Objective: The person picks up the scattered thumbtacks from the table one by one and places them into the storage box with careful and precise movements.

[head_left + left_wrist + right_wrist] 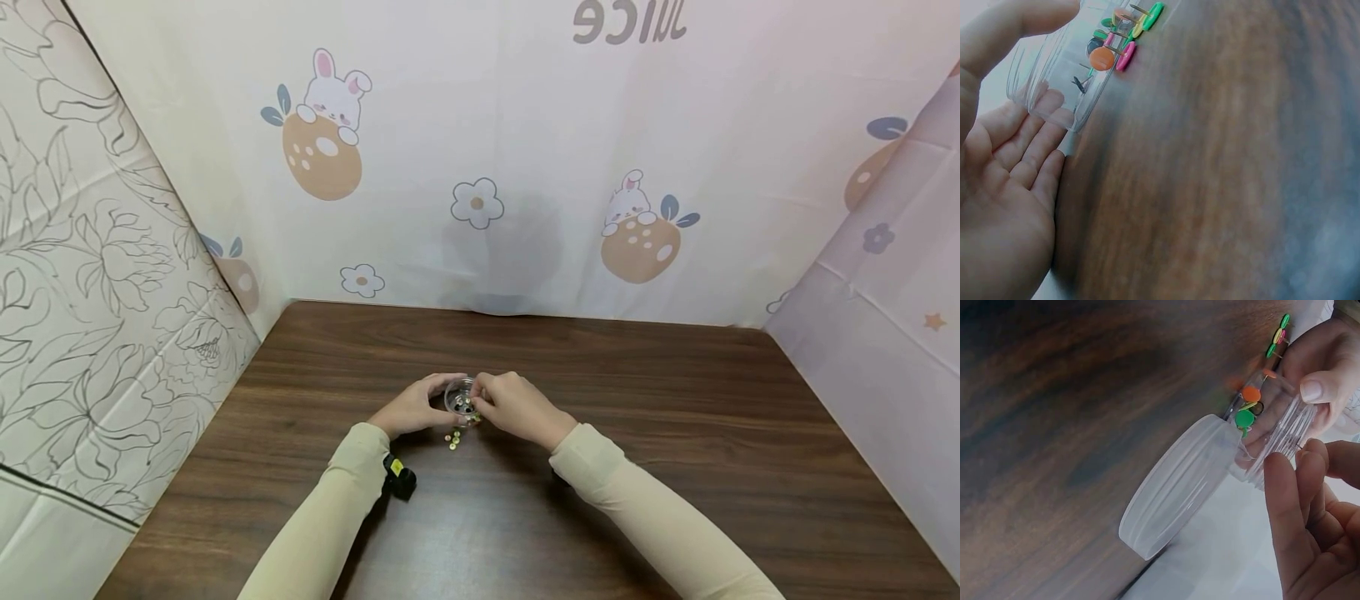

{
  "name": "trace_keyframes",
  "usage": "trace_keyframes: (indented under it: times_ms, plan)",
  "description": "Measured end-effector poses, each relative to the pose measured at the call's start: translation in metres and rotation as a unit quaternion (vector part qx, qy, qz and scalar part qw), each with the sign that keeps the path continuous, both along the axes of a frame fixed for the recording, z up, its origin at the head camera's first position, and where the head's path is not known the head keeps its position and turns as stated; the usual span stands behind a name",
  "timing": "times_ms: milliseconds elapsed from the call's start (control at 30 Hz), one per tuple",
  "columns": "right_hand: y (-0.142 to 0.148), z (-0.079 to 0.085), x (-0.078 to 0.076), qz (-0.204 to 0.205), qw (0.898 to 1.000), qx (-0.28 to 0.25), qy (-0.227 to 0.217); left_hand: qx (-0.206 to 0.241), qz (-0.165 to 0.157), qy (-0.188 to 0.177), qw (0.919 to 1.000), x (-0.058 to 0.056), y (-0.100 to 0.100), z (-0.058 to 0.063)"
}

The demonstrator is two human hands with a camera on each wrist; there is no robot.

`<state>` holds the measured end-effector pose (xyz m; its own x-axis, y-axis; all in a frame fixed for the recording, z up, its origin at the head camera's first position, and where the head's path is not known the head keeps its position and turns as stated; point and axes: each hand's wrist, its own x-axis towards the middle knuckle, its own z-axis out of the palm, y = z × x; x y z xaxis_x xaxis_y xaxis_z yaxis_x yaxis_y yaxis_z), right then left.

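A clear plastic jar with a ridged neck stands on the table, holding several coloured thumbtacks. My left hand grips it round the side, thumb on the near wall and fingers behind. Over the jar's mouth, my right hand pinches a thumbtack between thumb and fingertips; only a thin bit of its pin shows. Loose thumbtacks in green, yellow and pink lie beside the jar, nearer to me. A translucent round lid rests close to the jar in the right wrist view.
The dark wooden table reaches back to a printed curtain with rabbits and flowers. More fabric hangs at both sides. A small black camera sits under my left wrist.
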<state>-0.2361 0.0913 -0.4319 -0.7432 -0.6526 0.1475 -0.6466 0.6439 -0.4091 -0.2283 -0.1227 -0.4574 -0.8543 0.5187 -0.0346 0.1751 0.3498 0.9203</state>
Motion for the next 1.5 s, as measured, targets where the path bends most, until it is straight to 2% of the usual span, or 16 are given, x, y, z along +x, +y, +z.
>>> trace_keyframes:
  times_ms: [367,833,1300,1500]
  plan:
    - [-0.003,0.001,-0.003,-0.009,1.000,0.007,-0.005,0.004,-0.004,0.001,1.0000,0.000,0.000,-0.002]
    - [-0.003,-0.001,-0.003,-0.015,1.000,0.017,-0.006,-0.003,-0.004,0.003,1.0000,0.001,0.000,0.002]
    - [0.003,0.000,0.010,-0.004,1.000,0.000,-0.020,-0.013,0.001,0.009,0.9999,0.002,0.001,0.003]
    - [0.003,-0.001,0.014,0.007,1.000,-0.010,-0.011,-0.007,-0.001,0.013,0.9999,0.001,0.000,0.002]
